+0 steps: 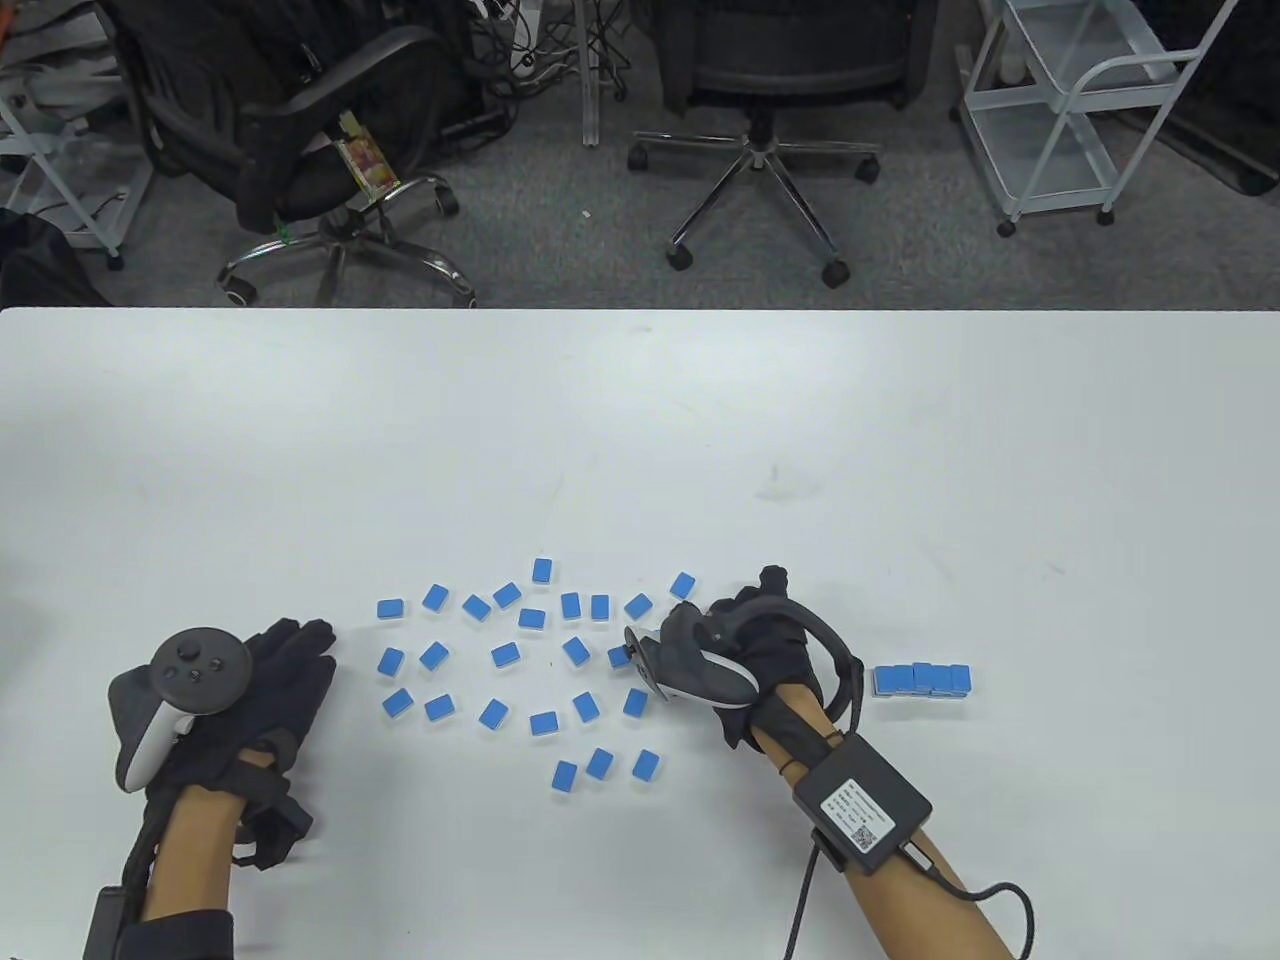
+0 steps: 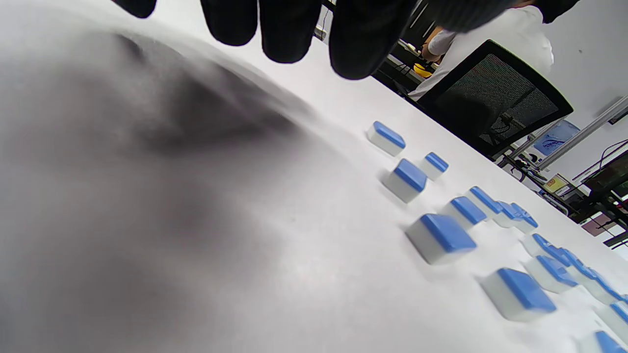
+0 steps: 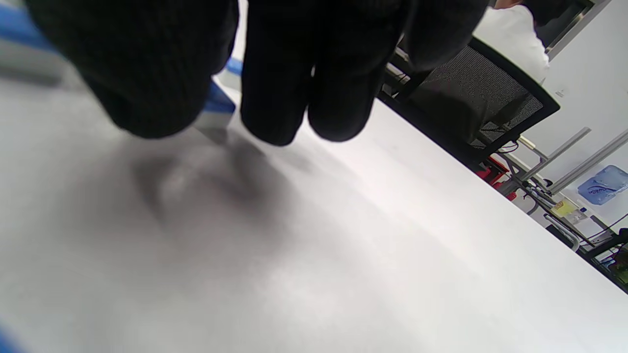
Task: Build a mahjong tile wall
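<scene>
Several loose blue-backed mahjong tiles (image 1: 506, 655) lie scattered face down on the white table (image 1: 640, 420); some also show in the left wrist view (image 2: 444, 238). A short row of tiles (image 1: 922, 680) stands to the right of the scatter. My right hand (image 1: 700, 612) hovers low at the scatter's right edge. In the right wrist view its thumb and fingers (image 3: 274, 98) bracket one tile (image 3: 216, 112) that sits on the table; contact is hidden. My left hand (image 1: 290, 660) rests flat on the table left of the scatter, fingers (image 2: 289, 29) spread, holding nothing.
Two office chairs (image 1: 770, 60) and a white cart (image 1: 1080, 110) stand beyond the table's far edge. A cable and sensor box (image 1: 862, 805) ride on my right forearm. Bare tabletop stretches behind the tiles.
</scene>
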Tool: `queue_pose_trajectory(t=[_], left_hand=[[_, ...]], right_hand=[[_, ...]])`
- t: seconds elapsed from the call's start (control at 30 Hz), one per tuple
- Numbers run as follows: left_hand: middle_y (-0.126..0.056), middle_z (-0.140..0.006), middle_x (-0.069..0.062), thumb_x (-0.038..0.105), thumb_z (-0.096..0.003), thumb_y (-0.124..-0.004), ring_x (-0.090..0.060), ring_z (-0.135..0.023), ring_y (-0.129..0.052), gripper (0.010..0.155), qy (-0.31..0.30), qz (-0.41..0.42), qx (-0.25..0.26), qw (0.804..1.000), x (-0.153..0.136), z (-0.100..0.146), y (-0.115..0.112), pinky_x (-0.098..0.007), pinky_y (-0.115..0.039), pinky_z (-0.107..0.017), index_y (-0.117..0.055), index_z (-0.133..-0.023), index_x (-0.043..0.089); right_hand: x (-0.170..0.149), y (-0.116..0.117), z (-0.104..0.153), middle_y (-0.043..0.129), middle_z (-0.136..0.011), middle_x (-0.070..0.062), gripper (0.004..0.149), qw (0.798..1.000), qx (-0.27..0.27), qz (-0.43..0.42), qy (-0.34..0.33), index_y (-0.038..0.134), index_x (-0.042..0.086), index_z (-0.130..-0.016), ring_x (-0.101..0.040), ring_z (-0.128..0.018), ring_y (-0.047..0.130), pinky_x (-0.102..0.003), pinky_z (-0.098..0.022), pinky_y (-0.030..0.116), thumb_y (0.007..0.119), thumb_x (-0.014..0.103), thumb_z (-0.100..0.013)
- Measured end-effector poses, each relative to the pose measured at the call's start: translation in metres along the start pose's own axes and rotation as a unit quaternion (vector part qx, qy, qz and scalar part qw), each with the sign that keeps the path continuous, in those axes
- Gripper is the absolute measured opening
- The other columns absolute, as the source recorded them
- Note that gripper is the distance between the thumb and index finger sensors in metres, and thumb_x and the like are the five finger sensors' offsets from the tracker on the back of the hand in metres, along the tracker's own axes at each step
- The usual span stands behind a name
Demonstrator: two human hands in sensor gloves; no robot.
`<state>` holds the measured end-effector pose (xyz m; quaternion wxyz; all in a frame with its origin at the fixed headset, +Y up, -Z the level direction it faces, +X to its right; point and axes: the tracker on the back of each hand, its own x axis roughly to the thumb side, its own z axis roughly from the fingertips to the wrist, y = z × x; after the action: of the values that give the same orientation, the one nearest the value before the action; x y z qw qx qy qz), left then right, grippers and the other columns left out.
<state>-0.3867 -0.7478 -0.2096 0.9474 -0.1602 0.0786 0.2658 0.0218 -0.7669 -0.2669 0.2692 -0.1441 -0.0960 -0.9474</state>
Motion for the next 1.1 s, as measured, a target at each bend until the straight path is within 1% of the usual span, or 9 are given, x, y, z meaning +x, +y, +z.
queue_pose_trajectory(t=[0.13,0.27,0.4,0.5,0.57,0.73,0.83,0.97,1.1], left_hand=[[-0.043,-0.125,0.001,0.061,-0.0522,-0.053,-0.031,-0.117,-0.038,0.065,-0.001,0.001,0.000,1.000,0.000,0.000,0.000,-0.063,-0.035,-0.082,-0.055,-0.113,0.039],[-0.043,-0.125,0.001,0.061,-0.0522,-0.053,-0.032,-0.117,-0.038,0.065,-0.003,0.000,0.000,1.000,0.001,-0.001,0.000,-0.063,-0.035,-0.082,-0.055,-0.113,0.039],[-0.043,-0.125,0.000,0.061,-0.0521,-0.053,-0.032,-0.117,-0.038,0.065,-0.002,0.000,0.000,1.000,0.000,0.000,0.000,-0.063,-0.035,-0.082,-0.055,-0.113,0.039],[-0.043,-0.125,0.001,0.061,-0.0520,-0.053,-0.032,-0.117,-0.038,0.065,-0.001,0.000,0.001,1.000,0.000,0.000,0.000,-0.063,-0.035,-0.082,-0.055,-0.113,0.039],[-0.043,-0.125,0.001,0.061,-0.0520,-0.053,-0.032,-0.117,-0.038,0.065,-0.001,0.000,0.000,1.000,0.000,0.000,0.000,-0.063,-0.035,-0.082,-0.055,-0.113,0.039],[-0.043,-0.125,0.001,0.061,-0.0521,-0.053,-0.032,-0.117,-0.038,0.065,0.002,0.001,-0.001,1.000,0.000,0.000,0.000,-0.063,-0.035,-0.082,-0.055,-0.113,0.039],[-0.043,-0.125,0.001,0.061,-0.0521,-0.053,-0.032,-0.117,-0.038,0.065,0.003,0.000,0.000,1.000,0.000,0.000,0.000,-0.063,-0.035,-0.082,-0.055,-0.113,0.039],[-0.043,-0.125,0.000,0.061,-0.0521,-0.053,-0.032,-0.117,-0.038,0.065,0.003,0.002,0.000,1.000,0.000,0.001,0.000,-0.063,-0.035,-0.082,-0.055,-0.113,0.039],[-0.044,-0.125,0.001,0.061,-0.0521,-0.053,-0.032,-0.117,-0.038,0.065,0.002,-0.002,-0.002,1.000,0.001,-0.001,0.000,-0.063,-0.035,-0.082,-0.055,-0.113,0.039]], right_hand=[[-0.002,0.002,-0.002,0.095,-0.076,0.012,0.053,0.999,-0.033,0.011,0.011,0.074,0.039,-0.082,-0.017,-0.077,0.094,-0.055,-0.074,0.060,0.088,0.038,-0.031],[-0.008,0.004,0.007,0.100,-0.065,0.012,0.052,0.999,-0.044,0.021,0.010,0.079,0.032,-0.078,-0.015,-0.068,0.100,-0.053,-0.072,0.065,0.091,0.039,-0.028],[-0.018,0.011,0.015,0.100,-0.063,0.007,0.053,1.000,-0.016,0.013,-0.003,0.081,0.026,-0.078,-0.021,-0.067,0.099,-0.056,-0.072,0.062,0.088,0.044,-0.029],[-0.037,0.015,0.028,0.098,-0.069,0.007,0.055,1.000,-0.008,0.007,0.009,0.079,0.029,-0.080,-0.023,-0.077,0.093,-0.059,-0.074,0.056,0.087,0.046,-0.028],[-0.051,0.016,0.038,0.094,-0.078,0.004,0.055,1.000,-0.004,-0.006,0.024,0.079,0.031,-0.080,-0.026,-0.086,0.085,-0.061,-0.075,0.051,0.087,0.046,-0.028],[-0.086,0.029,0.074,0.073,-0.101,-0.005,0.055,0.998,0.006,-0.011,0.061,0.079,0.034,-0.081,-0.036,-0.101,0.061,-0.066,-0.075,0.041,0.087,0.048,-0.028],[-0.086,0.041,0.088,0.067,-0.106,-0.006,0.055,0.998,-0.003,-0.025,0.057,0.079,0.036,-0.080,-0.037,-0.103,0.055,-0.066,-0.076,0.037,0.087,0.048,-0.027],[-0.089,0.050,0.089,0.064,-0.107,-0.005,0.055,0.996,-0.004,-0.079,0.029,0.079,0.036,-0.079,-0.036,-0.104,0.052,-0.066,-0.076,0.035,0.089,0.047,-0.027],[-0.080,0.055,0.085,0.064,-0.107,-0.004,0.055,0.999,0.016,-0.043,0.020,0.080,0.037,-0.079,-0.036,-0.104,0.052,-0.066,-0.075,0.035,0.089,0.048,-0.025]])
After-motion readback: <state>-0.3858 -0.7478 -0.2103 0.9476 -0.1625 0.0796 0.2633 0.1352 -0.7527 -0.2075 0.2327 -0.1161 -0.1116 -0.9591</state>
